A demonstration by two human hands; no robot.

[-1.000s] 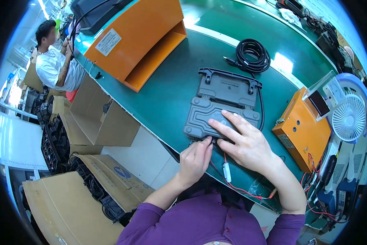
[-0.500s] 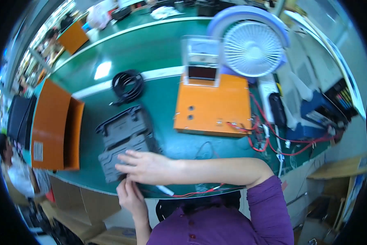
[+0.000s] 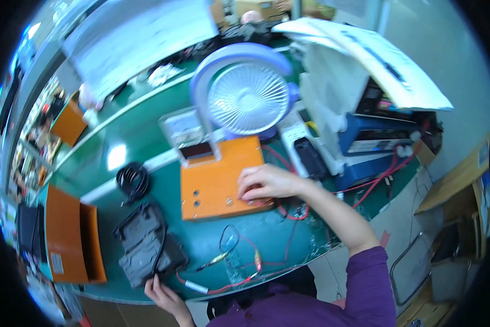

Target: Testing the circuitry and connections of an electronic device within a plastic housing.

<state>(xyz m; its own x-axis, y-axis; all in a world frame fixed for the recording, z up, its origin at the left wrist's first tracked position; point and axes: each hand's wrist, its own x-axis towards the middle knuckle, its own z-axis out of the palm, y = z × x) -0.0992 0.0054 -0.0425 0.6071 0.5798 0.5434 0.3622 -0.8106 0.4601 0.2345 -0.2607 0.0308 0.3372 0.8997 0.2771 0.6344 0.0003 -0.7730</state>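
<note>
A dark grey moulded plastic case (image 3: 147,253) lies tilted on the green bench at the left, with a black cable (image 3: 162,245) running down over it. At its near edge, my left hand (image 3: 167,298) has its fingertips closed on the lower end of that cable. My right hand (image 3: 269,182) rests over the front right part of an orange metal box (image 3: 209,182). Its fingers are drawn together near the small terminals there; what they pinch is hidden. A clear-framed panel meter (image 3: 193,136) stands on the box's back left corner.
A purple-rimmed fan (image 3: 247,98) stands behind the box. Red leads and clips (image 3: 257,261) lie along the bench's near edge. A coiled black cable (image 3: 133,181) and an open orange housing (image 3: 65,234) are at left. Blue instruments (image 3: 376,136) and a white power strip (image 3: 297,128) sit at right.
My right hand has left the grey case and moved right, onto the orange box. My left hand stays at the case's near edge. A black cable now shows across the case. The view has shifted right.
</note>
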